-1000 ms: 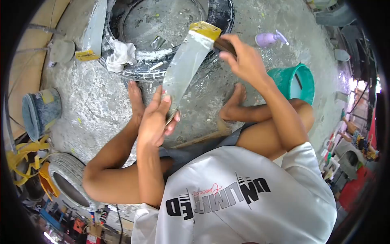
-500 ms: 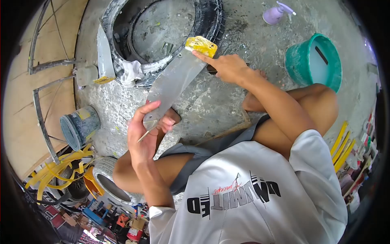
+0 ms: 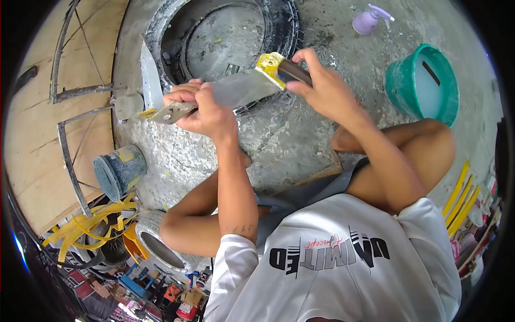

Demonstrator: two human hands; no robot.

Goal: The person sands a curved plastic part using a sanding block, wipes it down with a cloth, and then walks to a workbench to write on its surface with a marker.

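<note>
A long grey curved panel [image 3: 238, 89] with a yellow end is held over the floor near the tire. My left hand [image 3: 206, 110] is closed round its near left end. At the yellow end, my right hand [image 3: 327, 86] grips a dark flat block [image 3: 294, 72] between thumb and fingers, touching or very close to the yellow part. A second grey panel [image 3: 151, 75] with a yellow tip leans against the large tire [image 3: 284, 27]. A small dark piece [image 3: 232, 68] shows just beyond the held panel.
The green bucket [image 3: 399, 88] at right holds cloudy liquid and a dark strip. Behind it stands a purple spray bottle [image 3: 366, 22]. At left are a grey bucket [image 3: 119, 170], yellow strips [image 3: 88, 221], a smaller tire [image 3: 161, 244] and a plywood board [image 3: 32, 161].
My left hand has swung up and left with the panel's near end, so the panel lies flatter. My right hand has shifted slightly right, and the dark block shows clearly in it. The view has shifted.
</note>
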